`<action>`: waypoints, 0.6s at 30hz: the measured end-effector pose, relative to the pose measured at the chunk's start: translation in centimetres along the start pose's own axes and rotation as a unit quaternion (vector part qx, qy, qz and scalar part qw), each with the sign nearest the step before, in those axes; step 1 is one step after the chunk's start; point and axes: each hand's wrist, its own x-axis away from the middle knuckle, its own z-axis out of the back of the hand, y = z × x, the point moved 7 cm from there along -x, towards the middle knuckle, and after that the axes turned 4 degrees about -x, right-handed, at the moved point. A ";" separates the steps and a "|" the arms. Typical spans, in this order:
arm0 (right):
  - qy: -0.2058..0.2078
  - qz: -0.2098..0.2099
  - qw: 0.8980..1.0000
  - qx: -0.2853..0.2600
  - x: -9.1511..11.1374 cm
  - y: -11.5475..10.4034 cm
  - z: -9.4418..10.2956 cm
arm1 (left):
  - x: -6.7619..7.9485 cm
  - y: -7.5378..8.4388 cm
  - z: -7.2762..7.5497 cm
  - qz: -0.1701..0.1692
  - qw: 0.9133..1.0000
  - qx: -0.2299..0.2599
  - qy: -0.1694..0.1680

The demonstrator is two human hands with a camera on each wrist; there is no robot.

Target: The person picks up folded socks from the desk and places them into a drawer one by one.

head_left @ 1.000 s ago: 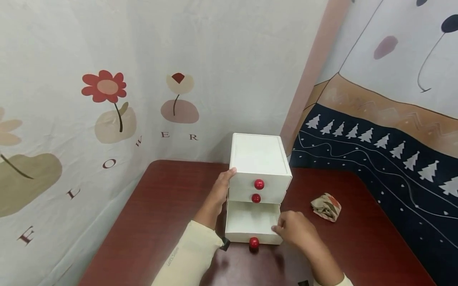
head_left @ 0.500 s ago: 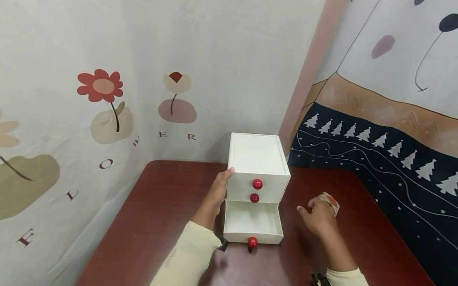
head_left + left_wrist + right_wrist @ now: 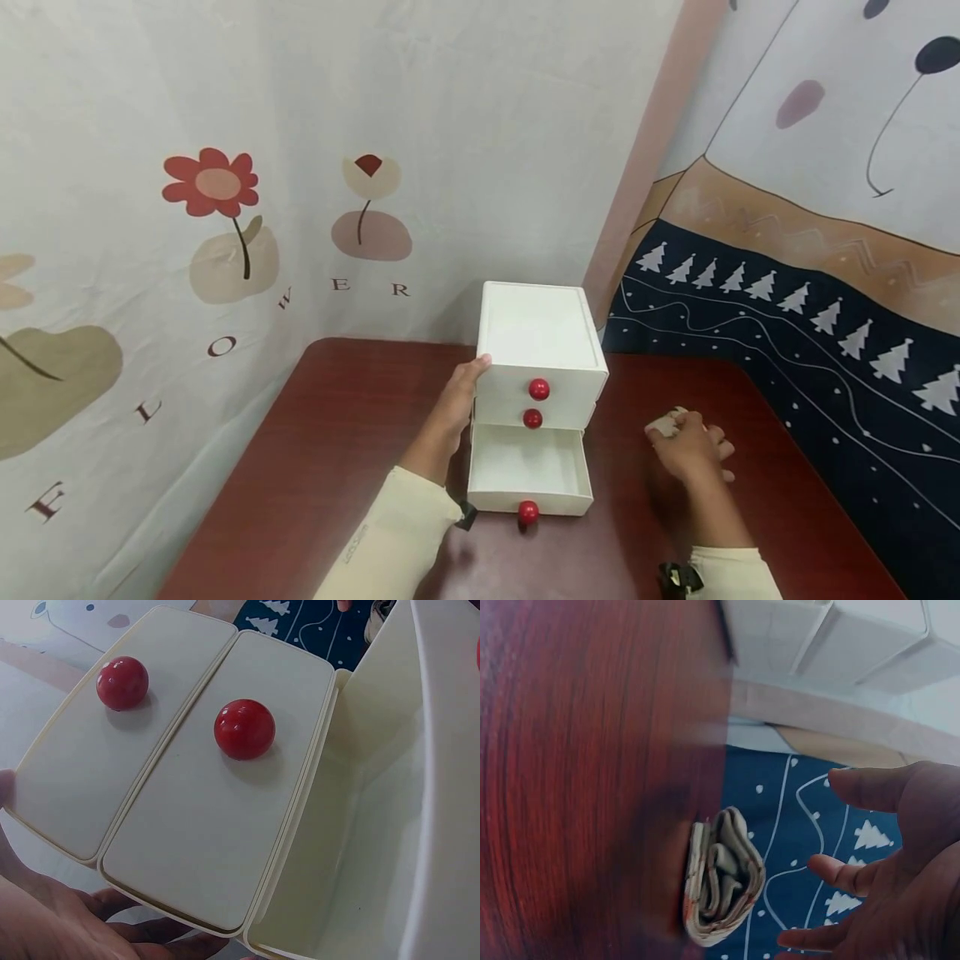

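Note:
A small white drawer unit (image 3: 540, 329) with round red knobs stands on the table. Its bottom drawer (image 3: 495, 502) is pulled out, and its inside looks bare. My left hand (image 3: 453, 404) rests on the unit's left side, thumb at the top front edge; in the left wrist view its fingers (image 3: 161, 930) lie along the side wall. Over on the right, my right hand (image 3: 692, 454) is at a folded patterned cloth (image 3: 663, 426), partly hiding it. The right wrist view has this cloth (image 3: 724, 881) on the tabletop, with spread fingers (image 3: 840, 874) apart from it.
The dark red wooden table (image 3: 345, 417) carries the unit near its back edge. A pale wall sheet (image 3: 450, 125) with flower prints hangs behind. To the right hangs a navy cloth with white trees (image 3: 765, 287).
My right hand has left the open drawer's right edge and moved right to the folded cloth, its fingers now spread. The left hand stays on the unit.

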 end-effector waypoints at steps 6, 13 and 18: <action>-0.015 -0.020 1.000 -0.014 -1.0 0.9 -0.1 | 0.1 0.2 0.1 -0.009 1.000 -0.005 0.002; -0.028 -0.048 0.998 -0.018 -1.8 1.7 -0.3 | 0.1 0.2 0.0 -0.007 1.000 -0.002 -0.008; -0.032 -0.039 0.998 -0.023 -2.5 2.1 -0.6 | 0.0 -0.1 0.0 -0.003 1.000 -0.006 -0.007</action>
